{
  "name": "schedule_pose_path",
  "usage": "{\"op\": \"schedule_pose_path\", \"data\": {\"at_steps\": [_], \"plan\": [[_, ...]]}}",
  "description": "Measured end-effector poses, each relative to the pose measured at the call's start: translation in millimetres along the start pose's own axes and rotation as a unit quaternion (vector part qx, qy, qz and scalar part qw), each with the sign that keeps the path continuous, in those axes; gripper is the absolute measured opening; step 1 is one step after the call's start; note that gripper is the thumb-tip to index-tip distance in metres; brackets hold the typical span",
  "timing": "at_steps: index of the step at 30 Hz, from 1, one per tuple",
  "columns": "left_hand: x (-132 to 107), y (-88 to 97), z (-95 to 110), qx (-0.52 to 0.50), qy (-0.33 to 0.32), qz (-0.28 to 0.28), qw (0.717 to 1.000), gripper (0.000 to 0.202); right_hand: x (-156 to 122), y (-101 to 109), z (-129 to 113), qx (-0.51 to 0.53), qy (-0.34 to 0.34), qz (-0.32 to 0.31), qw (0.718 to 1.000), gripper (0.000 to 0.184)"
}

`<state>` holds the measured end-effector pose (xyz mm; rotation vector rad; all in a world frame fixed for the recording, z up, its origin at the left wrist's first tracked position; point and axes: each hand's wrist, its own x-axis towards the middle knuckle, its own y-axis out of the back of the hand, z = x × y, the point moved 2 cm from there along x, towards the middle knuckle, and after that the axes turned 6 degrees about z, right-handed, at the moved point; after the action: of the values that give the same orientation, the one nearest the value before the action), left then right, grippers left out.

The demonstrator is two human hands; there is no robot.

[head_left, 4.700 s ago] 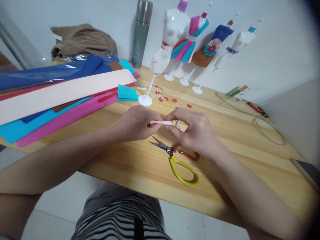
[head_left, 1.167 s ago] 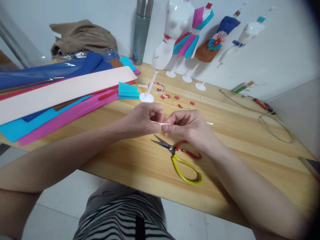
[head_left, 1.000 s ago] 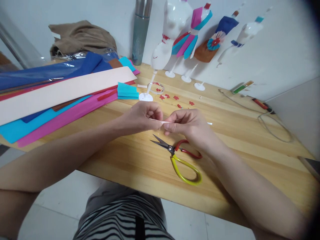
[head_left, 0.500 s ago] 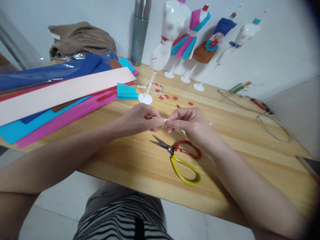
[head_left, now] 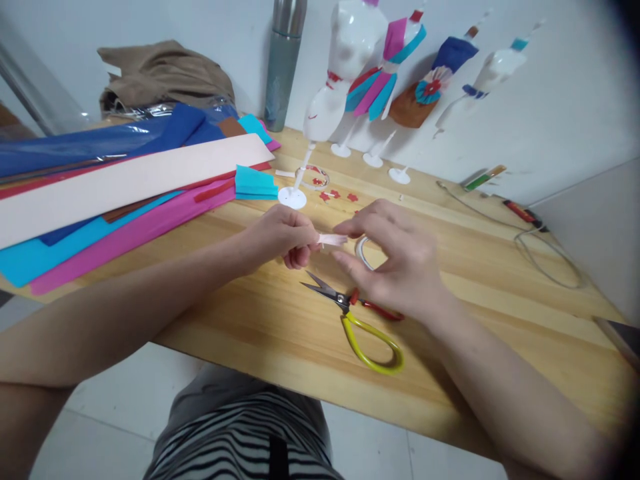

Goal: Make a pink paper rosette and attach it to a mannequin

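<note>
My left hand (head_left: 283,235) pinches a small pale pink folded paper strip (head_left: 333,239) above the wooden table (head_left: 260,320). My right hand (head_left: 400,263) hovers just right of the strip with its fingers spread, holding nothing I can see. A white tape ring (head_left: 361,250) lies on the table under those fingers. Scissors (head_left: 360,320) with one red and one yellow handle lie in front of both hands, blades pointing left.
Long sheets of coloured paper (head_left: 115,193) cover the left of the table, a brown cloth (head_left: 165,73) behind them. Several small white mannequins (head_left: 345,67) in paper dresses and a grey flask (head_left: 283,63) stand by the wall. Red paper flowers (head_left: 340,195) and a cable (head_left: 545,257) lie further back.
My right hand has let go of the pink strip and opened, moving slightly right. My left hand keeps the strip, which now sticks out to the right. The tape ring has come into sight.
</note>
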<state>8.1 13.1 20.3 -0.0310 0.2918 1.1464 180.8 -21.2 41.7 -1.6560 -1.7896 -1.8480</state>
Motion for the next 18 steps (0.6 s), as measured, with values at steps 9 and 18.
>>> {"op": "schedule_pose_path", "data": {"at_steps": [9, 18], "plan": [[-1, -2.7, -3, -0.01, -0.006, -0.011, 1.0, 0.029, -6, -10, -2, -0.093, 0.048, -0.026, 0.994, 0.009], [-1, -1.1, -7, -0.103, 0.031, -0.101, 0.989, 0.015, -4, -6, 7, 0.0, 0.018, -0.024, 1.0, 0.009]]}}
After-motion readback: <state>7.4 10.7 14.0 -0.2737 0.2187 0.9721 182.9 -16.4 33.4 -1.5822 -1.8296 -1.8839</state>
